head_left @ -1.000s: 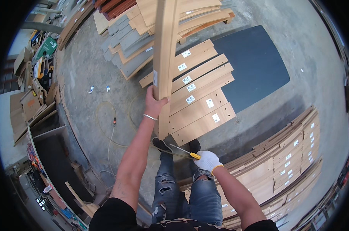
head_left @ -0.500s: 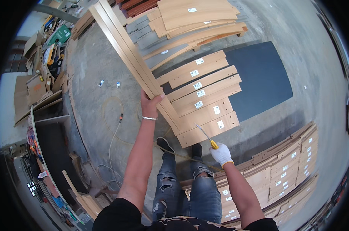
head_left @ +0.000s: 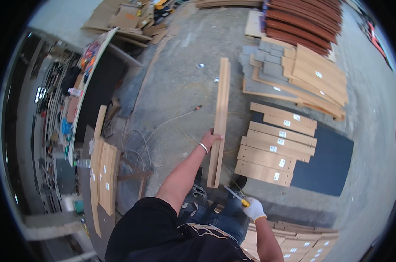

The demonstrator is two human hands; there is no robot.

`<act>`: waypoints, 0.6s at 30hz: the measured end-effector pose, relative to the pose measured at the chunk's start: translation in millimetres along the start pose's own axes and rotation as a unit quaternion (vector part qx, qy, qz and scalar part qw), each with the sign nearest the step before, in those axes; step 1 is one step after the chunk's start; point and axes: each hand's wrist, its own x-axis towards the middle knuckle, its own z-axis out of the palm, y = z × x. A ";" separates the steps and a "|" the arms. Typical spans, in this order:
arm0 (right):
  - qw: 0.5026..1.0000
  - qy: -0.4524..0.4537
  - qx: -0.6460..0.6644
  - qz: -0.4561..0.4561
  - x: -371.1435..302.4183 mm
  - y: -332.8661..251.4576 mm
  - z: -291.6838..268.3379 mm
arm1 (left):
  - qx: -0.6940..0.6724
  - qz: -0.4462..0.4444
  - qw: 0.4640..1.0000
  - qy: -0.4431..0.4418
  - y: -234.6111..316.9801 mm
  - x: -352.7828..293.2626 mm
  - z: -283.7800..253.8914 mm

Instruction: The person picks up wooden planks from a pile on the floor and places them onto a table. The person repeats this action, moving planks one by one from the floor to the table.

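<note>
While the bare left hand [head_left: 212, 138] is gripping a long pale wooden piece [head_left: 222, 100] partway along its length, the gloved right hand [head_left: 254, 209] is holding a yellow-handled tool [head_left: 238, 197] near the piece's lower end. The left fingers are wrapping around the wood, with the thumb showing on the near face and the other fingers partly hidden. The right fingers are closing around the handle, and the narrow metal shaft is pointing up and left, toward the wood. A groove or seam is running lengthwise along the piece; whether its lower end is touching anything, I cannot tell.

To the right of it, labelled wooden planks [head_left: 267, 159] are lying side by side, partly overlapping a dark panel [head_left: 324, 161] on the concrete floor [head_left: 176, 65]. Beyond them a stack of wooden and grey boards [head_left: 313, 65] is lying near a pile of red-brown pieces [head_left: 302, 22]. To the left, a thin hose [head_left: 163, 126] is curling over the floor, and several wooden strips [head_left: 104, 174] are resting near the person's left side. More labelled boards [head_left: 298, 244] are sitting below the right hand.
</note>
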 end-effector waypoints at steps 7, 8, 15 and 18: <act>0.990 0.007 -0.138 0.020 36.6 -99.1 34.0 | 0.406 0.013 0.894 0.190 24.9 -149.2 -86.1; 0.986 -0.007 -0.151 -0.074 42.6 -119.4 48.3 | 0.438 0.003 0.877 0.199 24.8 -173.1 -107.6; 0.991 -0.020 -0.071 -0.111 78.4 -255.0 94.0 | 0.491 0.028 0.839 0.234 -29.0 -311.8 -290.3; 0.974 -0.073 -0.150 -0.155 77.7 -293.3 113.7 | 0.494 0.013 0.827 0.267 -46.9 -362.5 -384.8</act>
